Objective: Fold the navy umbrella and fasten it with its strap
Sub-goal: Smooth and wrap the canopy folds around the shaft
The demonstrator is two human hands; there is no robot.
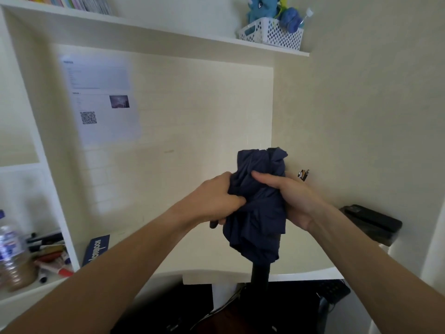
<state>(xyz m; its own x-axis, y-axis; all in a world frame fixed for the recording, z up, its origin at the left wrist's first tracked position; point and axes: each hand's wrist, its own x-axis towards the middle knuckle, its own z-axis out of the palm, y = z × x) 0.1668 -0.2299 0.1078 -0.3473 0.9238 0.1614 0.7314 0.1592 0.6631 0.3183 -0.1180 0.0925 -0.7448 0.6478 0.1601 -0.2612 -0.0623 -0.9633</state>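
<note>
Above the front edge of the desk, between both hands, the navy umbrella is held upright, collapsed, its cloth bunched and creased in loose folds. Its black handle points down, below the cloth and past the desk edge. The strap cannot be told apart from the folds.

The left hand grips the cloth from the left side, thumb pressed into the folds at the front, fingers curled round behind; fingertips show under the bundle. The right hand grips the right side, thumb laid across the front of the cloth near the top, fingers wrapped out of sight behind.

A blue book lies flat at the left of the desk. A black phone sits at the right, on top of a dark object that is too unclear to identify. A printed sheet with a square code and a small photo is fixed to the back panel. Left side shelf: a plastic bottle and a heap of markers. Upper shelf: a white basket holding a blue plush toy. Black cables hang below the desk.
</note>
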